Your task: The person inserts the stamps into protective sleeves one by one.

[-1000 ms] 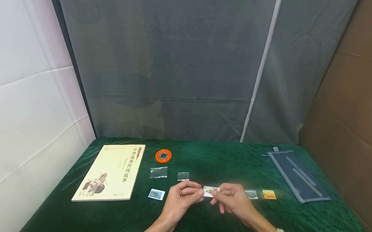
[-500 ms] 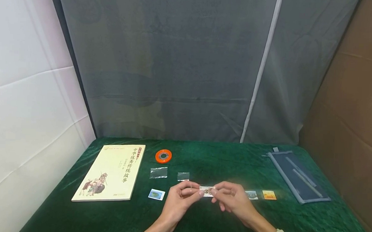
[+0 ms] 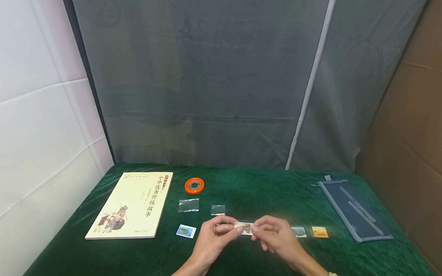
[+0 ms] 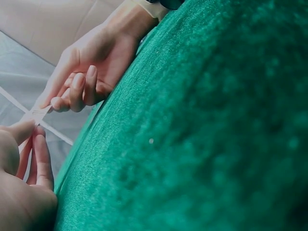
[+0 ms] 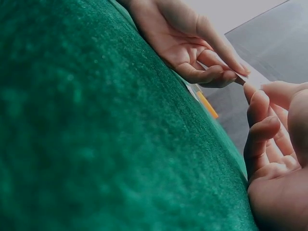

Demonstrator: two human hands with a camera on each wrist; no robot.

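Note:
Between both hands, a small picture stamp (image 3: 244, 228) with a white border is held just above the green cloth. My left hand (image 3: 216, 236) pinches its left end between thumb and fingertips. At the right end, the thumb and forefinger of my right hand (image 3: 274, 235) pinch it. A faint clear edge shows along the stamp's top; whether it is a plastic sleeve is hard to tell. Both wrist views show the stamp (image 4: 38, 113) edge-on, as a thin pale strip (image 5: 255, 79) bridging the fingertips.
Two clear plastic pieces (image 3: 189, 205) lie behind the left hand, near an orange roll (image 3: 194, 186). A blue stamp (image 3: 186, 231) and a cream book (image 3: 130, 206) are leftward. To the right are a grey stamp (image 3: 299, 231), an orange stamp (image 3: 319, 231) and a zip pouch (image 3: 355, 209).
The stamp has shifted a little left, toward the left fingers, and more of its picture shows. My right hand has edged slightly left; the left hand has barely moved.

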